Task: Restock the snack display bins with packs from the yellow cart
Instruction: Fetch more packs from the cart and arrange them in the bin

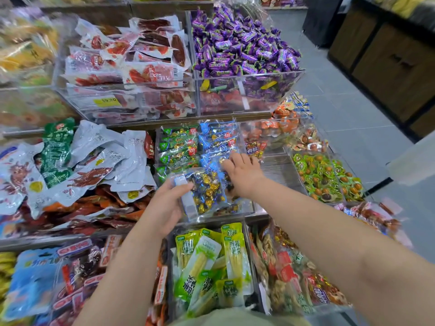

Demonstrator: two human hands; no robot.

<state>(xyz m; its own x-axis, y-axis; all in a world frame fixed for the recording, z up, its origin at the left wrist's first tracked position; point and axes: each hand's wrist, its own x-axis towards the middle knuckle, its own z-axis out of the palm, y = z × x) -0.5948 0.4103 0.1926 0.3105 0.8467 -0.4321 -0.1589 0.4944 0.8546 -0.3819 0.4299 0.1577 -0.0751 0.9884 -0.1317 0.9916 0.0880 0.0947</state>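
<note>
Display: tiered clear bins [249,75] heaped with snacks; grey tiled floor [353,118] on the right.
Middle bin [244,209]: rows of green packs [177,147] and blue packs [217,137].
Held pack [207,192]: over this bin's front part, between both hands.
Left hand [168,204]: fingers curled round its left end.
Right hand [243,171]: fingers slightly apart, flat on the blue packs.

grey tiled floor [353,118] | dark wood-panel cabinets [388,67] | black unit [322,20] beyond

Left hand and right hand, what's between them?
Head view: a clear pack of gold-wrapped candies lies between them, gripped by the left hand; the right hand is beside it.
</note>
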